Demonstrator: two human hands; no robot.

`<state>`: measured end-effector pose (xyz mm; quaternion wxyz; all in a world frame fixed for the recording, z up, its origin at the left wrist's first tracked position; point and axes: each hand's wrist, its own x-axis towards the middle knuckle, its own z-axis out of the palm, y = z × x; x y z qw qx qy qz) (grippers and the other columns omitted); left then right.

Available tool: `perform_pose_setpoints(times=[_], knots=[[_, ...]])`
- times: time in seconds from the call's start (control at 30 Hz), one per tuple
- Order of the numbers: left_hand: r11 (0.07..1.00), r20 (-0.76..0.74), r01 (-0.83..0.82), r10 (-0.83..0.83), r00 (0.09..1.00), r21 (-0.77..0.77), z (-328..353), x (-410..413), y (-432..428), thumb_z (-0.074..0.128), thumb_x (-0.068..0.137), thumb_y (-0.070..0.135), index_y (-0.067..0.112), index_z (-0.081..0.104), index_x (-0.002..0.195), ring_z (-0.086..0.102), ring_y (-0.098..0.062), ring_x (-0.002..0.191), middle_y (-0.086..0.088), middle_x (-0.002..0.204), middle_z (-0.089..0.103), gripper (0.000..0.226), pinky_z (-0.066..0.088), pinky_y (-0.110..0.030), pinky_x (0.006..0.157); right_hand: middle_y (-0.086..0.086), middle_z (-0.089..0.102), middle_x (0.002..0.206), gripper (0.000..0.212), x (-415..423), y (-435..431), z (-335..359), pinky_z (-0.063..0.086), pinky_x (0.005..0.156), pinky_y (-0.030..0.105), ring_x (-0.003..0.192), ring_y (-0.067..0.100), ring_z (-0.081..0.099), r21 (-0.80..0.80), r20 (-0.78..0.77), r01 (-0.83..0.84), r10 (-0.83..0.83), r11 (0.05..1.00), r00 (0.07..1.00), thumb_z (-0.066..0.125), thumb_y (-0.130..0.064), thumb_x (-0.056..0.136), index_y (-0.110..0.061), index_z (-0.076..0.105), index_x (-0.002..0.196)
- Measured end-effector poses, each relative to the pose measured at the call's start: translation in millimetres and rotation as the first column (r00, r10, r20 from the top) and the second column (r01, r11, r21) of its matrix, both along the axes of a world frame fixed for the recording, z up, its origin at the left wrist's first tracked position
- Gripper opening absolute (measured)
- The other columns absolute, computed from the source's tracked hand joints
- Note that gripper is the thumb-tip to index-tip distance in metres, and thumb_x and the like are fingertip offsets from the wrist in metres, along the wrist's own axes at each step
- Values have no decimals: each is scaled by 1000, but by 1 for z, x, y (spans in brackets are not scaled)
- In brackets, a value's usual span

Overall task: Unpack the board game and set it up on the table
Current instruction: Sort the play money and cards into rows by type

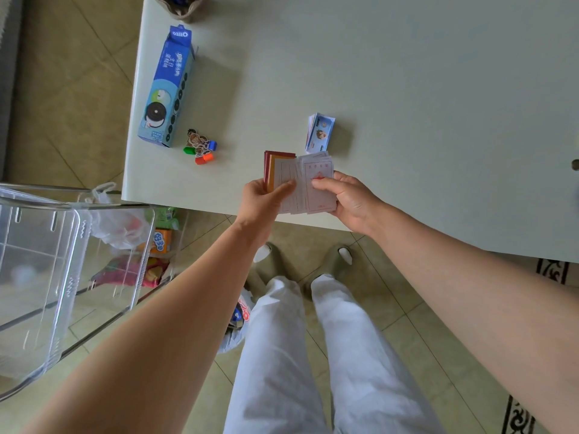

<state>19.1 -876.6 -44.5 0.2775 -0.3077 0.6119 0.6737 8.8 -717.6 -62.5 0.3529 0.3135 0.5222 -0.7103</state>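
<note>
The top edge cuts off a pouch (180, 7), and print on the cards (319, 200) is too small to read.

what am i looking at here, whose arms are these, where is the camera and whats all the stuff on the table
There is no machine here: a person wears one wide-angle camera on the head, so you look down along their own bare arms. The left hand and right hand together hold a deck of cards, some white with red print, some red or orange, by the near edge of the pale table. On the table lie a stack of play money, a few character pawns in coloured stands and a blue Oreo box. A clear plastic bin stands left of the table.
</note>
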Motion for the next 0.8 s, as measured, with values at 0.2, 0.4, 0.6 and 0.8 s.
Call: perform_pose_setpoints(times=[0.2,0.4,0.6,0.8], knots=[[999,58,6,-9,998,46,1,-2,7,53,95,15,14,61,95,57,-24,100,-8,97,61,9,52,-36,92,4,65,96,17,1,8,-1,50,71,26,91,18,58,1,23,30,-30,1000,999,56,-9,92,-20,63,103],[1000,41,-20,20,999,11,-2,1,14,62,91,14,16,64,97,62,-23,99,-6,98,67,7,54,-35,88,7,66,100,22,5,7,-3,49,90,37,99,21,59,-15,36,15,-14,1000,999,58,-8,91,-15,63,111],[997,53,-75,74,996,5,-2,3,18,59,92,7,17,62,95,61,-17,92,-2,95,65,10,53,-29,81,7,64,98,17,7,11,-2,50,75,29,92,19,59,-2,38,50,-50,999,998,54,-8,93,-18,60,104],[978,115,-134,116,986,158,-4,7,19,54,97,21,12,63,96,65,-20,91,-7,94,67,13,54,-34,87,8,63,102,17,11,9,-3,49,79,30,96,19,57,1,36,55,-55,998,998,53,-10,94,-20,61,105]])
